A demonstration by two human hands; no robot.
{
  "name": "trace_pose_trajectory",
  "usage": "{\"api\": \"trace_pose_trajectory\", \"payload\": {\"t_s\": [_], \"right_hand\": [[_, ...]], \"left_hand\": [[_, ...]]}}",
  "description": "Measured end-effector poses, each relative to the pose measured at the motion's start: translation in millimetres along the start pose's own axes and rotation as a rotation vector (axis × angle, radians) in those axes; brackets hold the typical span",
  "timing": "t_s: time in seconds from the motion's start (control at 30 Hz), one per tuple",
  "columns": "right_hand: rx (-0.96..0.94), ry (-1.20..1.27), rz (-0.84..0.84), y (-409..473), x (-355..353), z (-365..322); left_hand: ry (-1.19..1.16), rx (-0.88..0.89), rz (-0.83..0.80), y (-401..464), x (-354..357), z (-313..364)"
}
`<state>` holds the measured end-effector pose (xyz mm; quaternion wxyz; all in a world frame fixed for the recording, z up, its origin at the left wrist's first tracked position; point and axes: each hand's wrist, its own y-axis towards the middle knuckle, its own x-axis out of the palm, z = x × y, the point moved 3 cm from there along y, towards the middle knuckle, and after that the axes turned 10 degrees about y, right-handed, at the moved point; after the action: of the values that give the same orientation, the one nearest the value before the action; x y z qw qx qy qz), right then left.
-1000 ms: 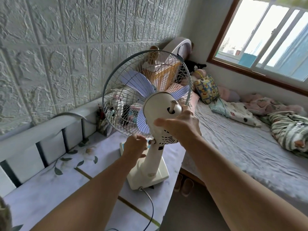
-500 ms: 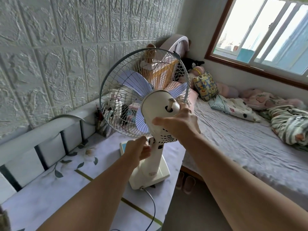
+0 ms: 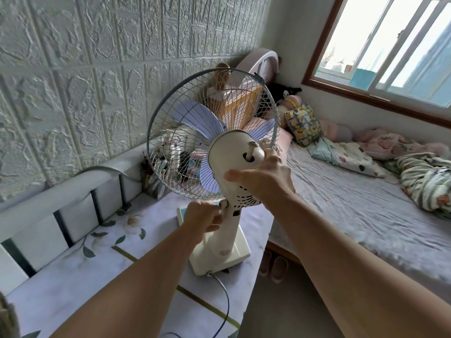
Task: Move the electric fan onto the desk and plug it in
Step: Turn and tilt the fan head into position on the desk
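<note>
A cream electric fan with pale blue blades and a wire cage stands upright on the desk, its square base near the desk's right edge. My right hand grips the back of the motor housing, just below the pin on top. My left hand is closed on the small knob at the side of the fan's neck. The fan's dark cord runs from the back of the base toward me along the desk. Its plug is out of view.
A pen holder and small items stand at the desk's far end against the textured wall. A bed with bedding and cushions lies to the right, under a window. Slippers sit on the floor between desk and bed.
My left hand has risen from beside the fan's neck and closed on the side knob. The right hand stays on the motor housing; the fan's base has not shifted.
</note>
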<state>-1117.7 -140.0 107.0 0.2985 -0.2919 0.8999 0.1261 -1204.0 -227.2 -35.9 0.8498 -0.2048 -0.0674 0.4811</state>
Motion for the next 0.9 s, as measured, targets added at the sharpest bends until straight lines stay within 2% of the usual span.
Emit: {"api": "trace_pose_trajectory", "payload": {"t_s": [0.07, 0.17, 0.23, 0.33, 0.37, 0.43, 0.5, 0.6, 0.67, 0.8, 0.9], "right_hand": [[0.000, -0.007, -0.003, -0.4, -0.1, 0.2], [0.002, -0.007, -0.008, -0.9, 0.3, -0.6], [0.000, -0.008, -0.002, -0.5, -0.1, -1.1], [0.002, -0.009, 0.001, -1.0, 0.2, -1.5], [0.003, -0.010, 0.005, -1.2, 0.1, -1.5], [0.005, -0.013, 0.006, -1.5, 0.6, -1.1], [0.004, -0.015, 0.001, -1.4, 0.7, -1.3], [0.003, -0.008, -0.003, -1.4, 0.8, -2.3], [0.000, -0.019, -0.003, -1.3, 1.0, -2.9], [0.005, -0.004, -0.001, 0.6, 1.6, -1.0], [0.002, -0.002, 0.008, 1.3, 2.5, 0.1]], "left_hand": [[-0.238, -0.191, -0.202, -5.5, 5.5, -1.6], [-0.264, -0.113, -0.246, -4.8, 10.0, 4.7], [-0.091, 0.051, -0.132, 1.6, 7.4, 8.1], [0.508, 0.480, 0.182, 4.6, -1.1, 14.1], [0.645, 0.577, 0.252, 2.7, -1.5, 14.8], [0.684, 0.620, 0.270, 1.2, -3.1, 11.1], [0.425, 0.426, 0.148, -0.8, -6.0, 7.5], [-0.091, -0.085, -0.120, -5.9, -2.9, 0.5], [-0.193, -0.273, -0.273, -7.5, 2.8, -0.3], [-0.303, -0.384, -0.369, -3.0, 10.0, 2.8], [-0.339, -0.285, -0.340, 4.3, 8.8, 2.4]]}}
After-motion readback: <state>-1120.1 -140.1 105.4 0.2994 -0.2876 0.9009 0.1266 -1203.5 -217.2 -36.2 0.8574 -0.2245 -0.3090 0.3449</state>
